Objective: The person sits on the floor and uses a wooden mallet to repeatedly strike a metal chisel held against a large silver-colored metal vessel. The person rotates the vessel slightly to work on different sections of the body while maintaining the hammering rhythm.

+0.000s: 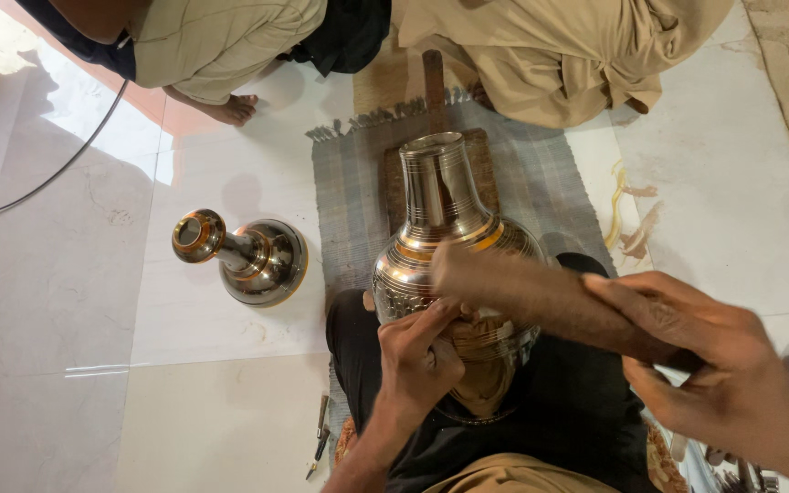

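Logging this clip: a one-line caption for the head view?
Left hand steadies a metal vase in the lap; right hand holds a wooden stick over it.

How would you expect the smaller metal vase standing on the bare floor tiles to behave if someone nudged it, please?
The smaller metal vase would probably slide rather than tip: its wide rounded body sits low beneath a narrow neck. Its polished surface on the glossy floor tiles suggests little friction. If knocked over, the round body would likely roll.
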